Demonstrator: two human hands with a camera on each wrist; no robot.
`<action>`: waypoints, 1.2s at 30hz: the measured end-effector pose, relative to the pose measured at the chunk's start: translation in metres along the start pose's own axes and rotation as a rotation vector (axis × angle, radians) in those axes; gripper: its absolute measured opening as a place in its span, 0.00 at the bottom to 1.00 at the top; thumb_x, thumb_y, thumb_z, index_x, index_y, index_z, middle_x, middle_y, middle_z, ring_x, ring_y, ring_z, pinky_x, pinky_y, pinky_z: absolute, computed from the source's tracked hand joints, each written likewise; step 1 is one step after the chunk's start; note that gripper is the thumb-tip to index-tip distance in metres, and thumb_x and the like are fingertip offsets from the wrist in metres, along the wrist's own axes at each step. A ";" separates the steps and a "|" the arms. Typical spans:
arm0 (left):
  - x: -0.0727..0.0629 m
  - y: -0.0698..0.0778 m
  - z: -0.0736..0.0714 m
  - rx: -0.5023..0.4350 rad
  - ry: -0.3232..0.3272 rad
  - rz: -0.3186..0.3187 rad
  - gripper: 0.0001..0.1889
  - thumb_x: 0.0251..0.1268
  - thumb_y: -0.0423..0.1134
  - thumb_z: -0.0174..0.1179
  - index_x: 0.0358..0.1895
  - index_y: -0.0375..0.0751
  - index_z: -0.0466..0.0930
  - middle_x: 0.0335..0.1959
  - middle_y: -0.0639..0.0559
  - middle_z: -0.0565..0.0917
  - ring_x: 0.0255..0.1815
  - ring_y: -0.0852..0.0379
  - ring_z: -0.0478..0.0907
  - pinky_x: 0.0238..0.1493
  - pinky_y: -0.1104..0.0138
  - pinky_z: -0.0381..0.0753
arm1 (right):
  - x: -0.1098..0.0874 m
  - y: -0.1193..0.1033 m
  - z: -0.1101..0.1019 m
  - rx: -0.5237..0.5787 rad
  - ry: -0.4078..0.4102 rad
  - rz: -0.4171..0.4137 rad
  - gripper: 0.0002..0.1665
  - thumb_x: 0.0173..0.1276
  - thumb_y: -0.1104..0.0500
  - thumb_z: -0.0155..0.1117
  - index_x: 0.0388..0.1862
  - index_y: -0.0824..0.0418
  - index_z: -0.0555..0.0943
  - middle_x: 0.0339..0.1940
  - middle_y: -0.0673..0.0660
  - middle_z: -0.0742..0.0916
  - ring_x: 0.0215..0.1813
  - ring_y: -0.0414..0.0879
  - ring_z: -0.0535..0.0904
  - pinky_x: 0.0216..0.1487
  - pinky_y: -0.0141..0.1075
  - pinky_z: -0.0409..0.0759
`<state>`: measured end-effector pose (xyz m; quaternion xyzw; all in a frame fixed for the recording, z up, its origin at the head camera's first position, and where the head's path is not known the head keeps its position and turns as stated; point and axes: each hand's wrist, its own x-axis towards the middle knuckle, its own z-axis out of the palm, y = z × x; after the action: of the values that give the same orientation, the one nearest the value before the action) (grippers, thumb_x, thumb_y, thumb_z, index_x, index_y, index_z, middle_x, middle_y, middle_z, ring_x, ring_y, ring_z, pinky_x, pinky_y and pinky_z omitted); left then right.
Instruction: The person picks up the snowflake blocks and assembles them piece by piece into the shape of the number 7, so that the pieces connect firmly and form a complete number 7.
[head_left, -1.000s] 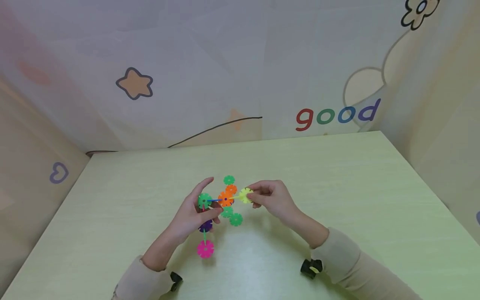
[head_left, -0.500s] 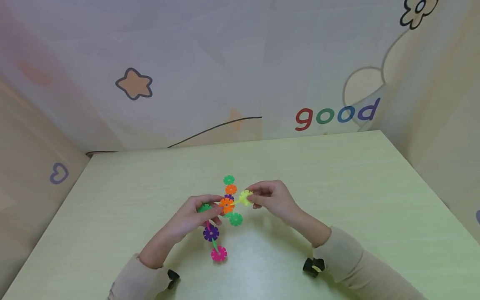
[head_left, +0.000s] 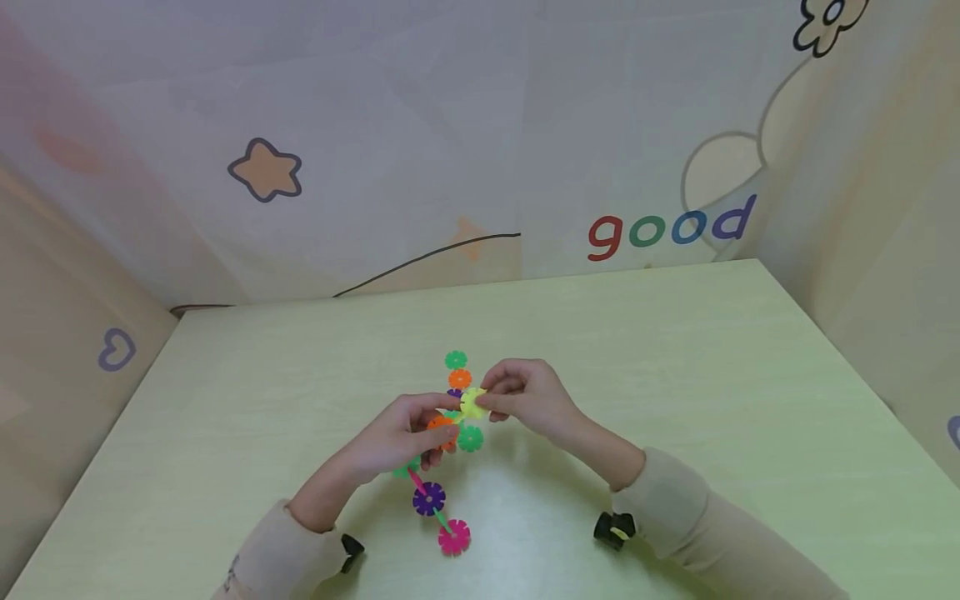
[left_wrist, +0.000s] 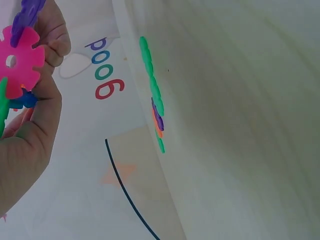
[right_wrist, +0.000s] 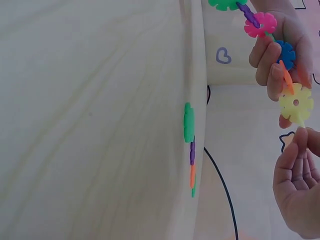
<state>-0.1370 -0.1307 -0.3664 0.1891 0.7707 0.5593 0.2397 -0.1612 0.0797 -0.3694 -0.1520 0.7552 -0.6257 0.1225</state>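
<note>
A chain of interlocking plastic snowflake discs hangs between my two hands above the table. My left hand [head_left: 386, 437] pinches it at an orange disc [head_left: 441, 433]. Below that hand trail a green disc, a purple disc [head_left: 429, 499] and a pink disc [head_left: 454, 538], joined by discs seen edge-on. With thumb and fingertips my right hand [head_left: 532, 400] pinches the yellow disc [head_left: 472, 403] at the chain's other end. In the right wrist view, another yellow disc [right_wrist: 296, 102] and a blue disc [right_wrist: 286, 55] show along the chain. The left fingers partly hide the middle.
Several loose discs lie on the table [head_left: 675, 358] just beyond the hands: a green disc [head_left: 456, 360], an orange disc [head_left: 460, 379], a partly covered purple disc [head_left: 454, 392] and a green disc [head_left: 470, 438]. A printed cloth wall [head_left: 420, 167] stands behind the table.
My left hand has shifted its grip along the chain to the orange disc, and the trailing end has swung lower and right. The right hand has moved slightly left with the yellow disc.
</note>
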 end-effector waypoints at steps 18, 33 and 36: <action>-0.017 -0.004 -0.018 -0.043 0.045 0.051 0.22 0.66 0.31 0.51 0.59 0.25 0.61 0.34 0.34 0.80 0.31 0.45 0.79 0.36 0.63 0.80 | 0.054 0.002 -0.010 -0.093 -0.077 0.151 0.17 0.66 0.61 0.58 0.48 0.72 0.77 0.38 0.65 0.83 0.31 0.46 0.79 0.36 0.34 0.80; -0.024 -0.009 -0.018 -0.026 0.047 0.038 0.23 0.66 0.33 0.51 0.61 0.27 0.60 0.35 0.41 0.81 0.36 0.36 0.77 0.37 0.63 0.80 | 0.102 0.019 0.001 -0.381 -0.062 0.156 0.18 0.57 0.62 0.66 0.47 0.65 0.80 0.32 0.55 0.83 0.30 0.46 0.75 0.32 0.34 0.77; -0.024 -0.009 -0.018 -0.026 0.042 0.041 0.23 0.67 0.33 0.51 0.61 0.27 0.60 0.35 0.41 0.81 0.36 0.38 0.78 0.37 0.63 0.80 | 0.110 0.023 0.000 -0.458 -0.059 0.180 0.18 0.55 0.61 0.69 0.46 0.62 0.81 0.34 0.54 0.82 0.32 0.47 0.74 0.32 0.32 0.75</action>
<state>-0.1286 -0.1607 -0.3669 0.1900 0.7641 0.5779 0.2146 -0.2645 0.0414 -0.3914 -0.1261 0.8840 -0.4199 0.1622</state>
